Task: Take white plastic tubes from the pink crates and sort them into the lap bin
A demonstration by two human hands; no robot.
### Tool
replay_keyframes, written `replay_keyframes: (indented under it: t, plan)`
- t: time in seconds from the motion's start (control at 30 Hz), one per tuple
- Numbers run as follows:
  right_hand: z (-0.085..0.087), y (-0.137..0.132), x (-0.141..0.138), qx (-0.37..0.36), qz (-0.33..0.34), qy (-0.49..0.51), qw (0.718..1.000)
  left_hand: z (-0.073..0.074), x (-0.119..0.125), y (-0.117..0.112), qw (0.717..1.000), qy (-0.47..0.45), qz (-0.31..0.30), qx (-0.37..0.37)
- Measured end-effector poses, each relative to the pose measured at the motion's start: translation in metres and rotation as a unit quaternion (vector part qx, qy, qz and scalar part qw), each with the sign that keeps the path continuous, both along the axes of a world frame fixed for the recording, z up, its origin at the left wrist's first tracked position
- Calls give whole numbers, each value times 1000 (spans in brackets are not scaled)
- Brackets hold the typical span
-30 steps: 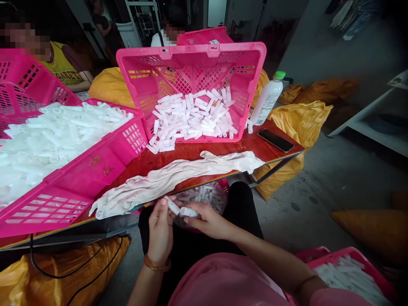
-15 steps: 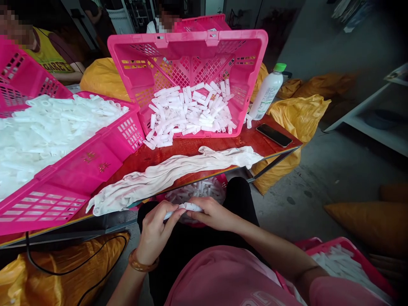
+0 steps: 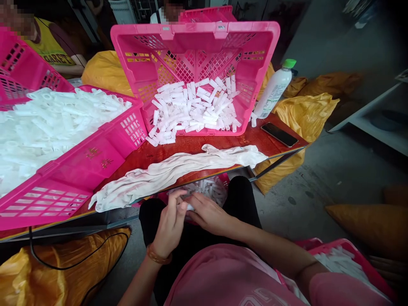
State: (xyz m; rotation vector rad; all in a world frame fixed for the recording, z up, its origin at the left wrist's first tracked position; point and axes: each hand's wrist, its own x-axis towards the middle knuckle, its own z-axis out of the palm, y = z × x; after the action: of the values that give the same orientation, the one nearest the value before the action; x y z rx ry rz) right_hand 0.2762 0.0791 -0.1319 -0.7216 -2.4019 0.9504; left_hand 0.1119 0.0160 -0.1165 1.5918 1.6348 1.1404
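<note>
**White plastic tube (image 3: 190, 207) mostly hidden between left hand (image 3: 169, 225) and right hand (image 3: 208, 214), above the lap basket**
Only a small part of the tube shows, so long axis and pointing direction can't be told. Grip: hands close together, fingers half curled, can't tell if either is clamped on it. Lap basket (image 3: 224, 178) is pink, holds loose white tubes (image 3: 204, 191). On the tabletop (image 3: 197, 146): tilted pink crate (image 3: 194, 38), tubes piled at its low end; second pink crate (image 3: 95, 157) at left, heaped with paler white tubes (image 3: 57, 123); white cloth (image 3: 172, 172) along the near edge. Third pink crate (image 3: 347, 255) sits low at right, also holding white tubes.
</note>
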Motion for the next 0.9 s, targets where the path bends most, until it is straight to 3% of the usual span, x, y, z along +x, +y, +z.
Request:
replay_keyframes:
  t: [0.1, 0.17, 0.23, 0.3, 0.37, 0.47, 0.53, 0.6, 0.77, 0.9]
  plan:
    - [7, 8, 7, -149, 57, 37, 986, 3, -14, 4, 996, -87, -11, -14]
    - [12, 12, 10, -213, 88, 52, 972, 5, -26, 4, 997, -66, -48, -9]
    - [12, 13, 10, -227, 110, 57, 966, 5, -32, 4, 997, -24, -77, -8]
    - [8, 11, 7, -167, 78, 33, 982, 4, -32, 4, 998, -18, -59, -14]
    - [0, 7, 2, -37, -2, -18, 999, 3, -25, 5, 999, -34, -14, -36]
    - [-15, 5, -3, 148, -82, -85, 982, 2, -13, 8, 996, -52, 37, -58]
    - [-19, 4, -2, 191, -97, -105, 971, 1, -5, 10, 995, -57, 46, -64]
    - [-18, 4, 2, 161, -96, -101, 977, -1, 2, 11, 994, -71, 49, -69]
    - [-4, 3, 12, -65, 8, -31, 997, -10, 14, 5, 991, -101, 53, -68]
    - [-11, -1, 13, -51, -24, -48, 997, -17, 17, -5, 987, -139, 16, -79]
